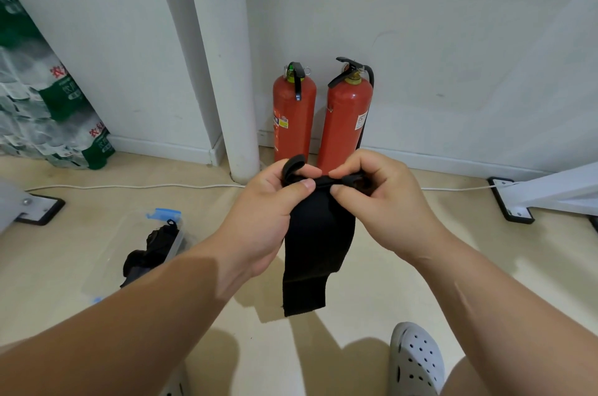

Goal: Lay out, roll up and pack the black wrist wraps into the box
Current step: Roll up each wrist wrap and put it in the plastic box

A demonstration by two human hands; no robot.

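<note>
Beige floor, extinguishers behind wrap

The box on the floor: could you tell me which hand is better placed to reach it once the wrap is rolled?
Probably the left hand: the box lies on the left.

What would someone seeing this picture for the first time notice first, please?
At centre, the left hand and right hand pinch the top of a black wrist wrap hanging above the floor. Behind them, two red fire extinguishers stand against the wall; a clear box lies lower left.
</note>
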